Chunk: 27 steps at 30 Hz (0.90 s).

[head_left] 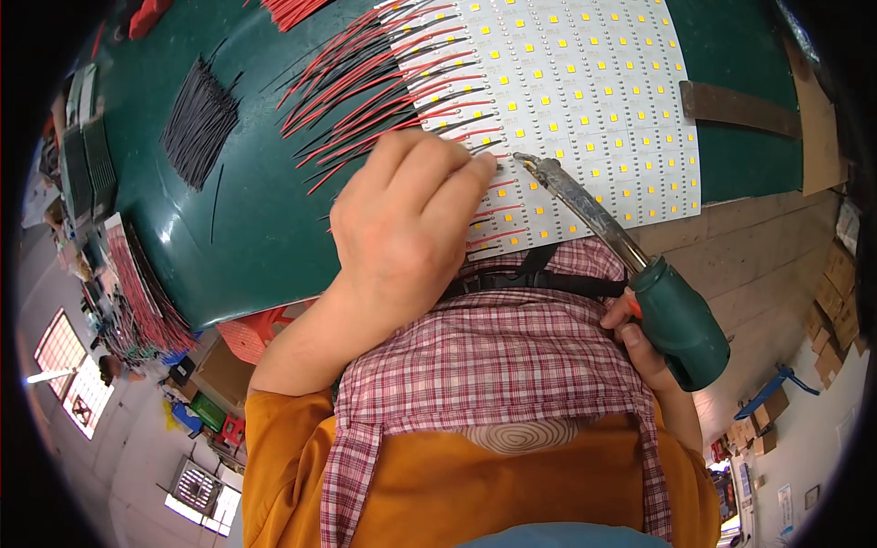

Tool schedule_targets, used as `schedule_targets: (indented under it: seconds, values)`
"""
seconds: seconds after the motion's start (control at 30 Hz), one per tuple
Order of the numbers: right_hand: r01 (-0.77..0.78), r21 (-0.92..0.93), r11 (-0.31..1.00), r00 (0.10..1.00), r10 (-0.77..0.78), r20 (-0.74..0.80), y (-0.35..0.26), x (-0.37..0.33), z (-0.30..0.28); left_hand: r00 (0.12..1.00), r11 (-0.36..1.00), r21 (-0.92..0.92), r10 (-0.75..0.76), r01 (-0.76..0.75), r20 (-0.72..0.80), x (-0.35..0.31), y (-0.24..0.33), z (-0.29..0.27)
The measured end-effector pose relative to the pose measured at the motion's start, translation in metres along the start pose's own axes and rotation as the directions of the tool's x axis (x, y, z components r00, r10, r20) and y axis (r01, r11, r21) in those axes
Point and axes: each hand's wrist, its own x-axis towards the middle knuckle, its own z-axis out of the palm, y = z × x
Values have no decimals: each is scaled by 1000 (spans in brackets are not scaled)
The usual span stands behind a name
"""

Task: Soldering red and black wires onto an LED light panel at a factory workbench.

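Lying at the far left, a bundle of red and black wires (146,283) borders the glossy green worktop (265,251); below sit a brown cardboard box (224,370) and a green plastic bin (210,414), their contents too small to tell. A sheaf of thin black wires (199,123) rests on the worktop. Next, the left hand (397,219) has its fingers pinched on a thin red wire (501,155) over a flat white panel dotted with yellow squares (566,110). Rightward, the right hand (645,352) grips a green-handled metal soldering iron (681,320), tip just beside those fingers. Stacked brown cartons (836,292) stand far right, contents hidden.
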Motion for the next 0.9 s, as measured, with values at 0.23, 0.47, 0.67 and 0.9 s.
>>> schedule_targets:
  seconds: [0.23,0.47,0.67,0.9]
  values:
    - [-119,108,987,989,128,-73,-6,-3,8,999,998,49,38,-37,-12,-4,2,7]
    - [-67,-194,979,998,68,-4,-4,-2,5,999,995,82,50,-50,-3,-2,3,8]
    - [-29,-41,999,998,31,55,2,-4,-1,997,992,110,71,-69,-10,-1,3,9]
    - [-3,158,987,997,16,-79,3,-4,8,999,996,82,41,-42,13,1,0,7]
